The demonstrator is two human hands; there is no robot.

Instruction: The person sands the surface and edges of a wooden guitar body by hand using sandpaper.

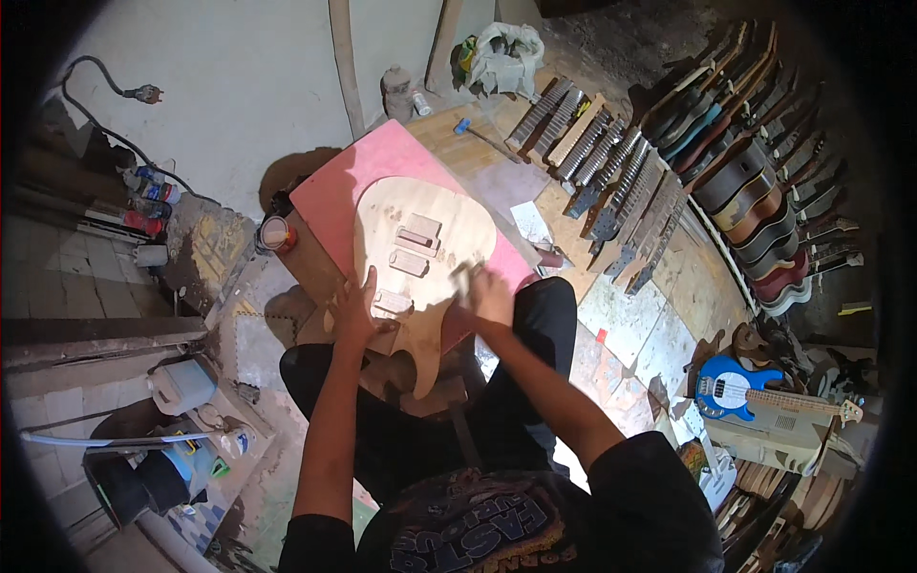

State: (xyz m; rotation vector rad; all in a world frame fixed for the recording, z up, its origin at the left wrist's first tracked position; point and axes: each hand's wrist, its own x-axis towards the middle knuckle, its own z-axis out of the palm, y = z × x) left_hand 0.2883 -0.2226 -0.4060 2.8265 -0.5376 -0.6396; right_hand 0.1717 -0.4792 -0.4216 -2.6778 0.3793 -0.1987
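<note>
An unfinished guitar body (384,212) of pale bare wood lies on a pink board (330,191) in front of my lap, its cutaway horns toward me. Several rectangular pickup cavities are cut into its face. My left hand (353,310) rests on its near left edge, fingers stretched out and thumb apart. Over the near right side of the wood, my right hand (491,300) is blurred by motion. Its fingers are curled around a small pale piece that I cannot make out.
An open tin (277,234) stands left of the board, and a blue-headed hammer (485,139) lies beyond it. Guitar necks (611,143) lie in a row at the far right, near a rack of guitars (745,201). A blue bass guitar (731,387) lies at right.
</note>
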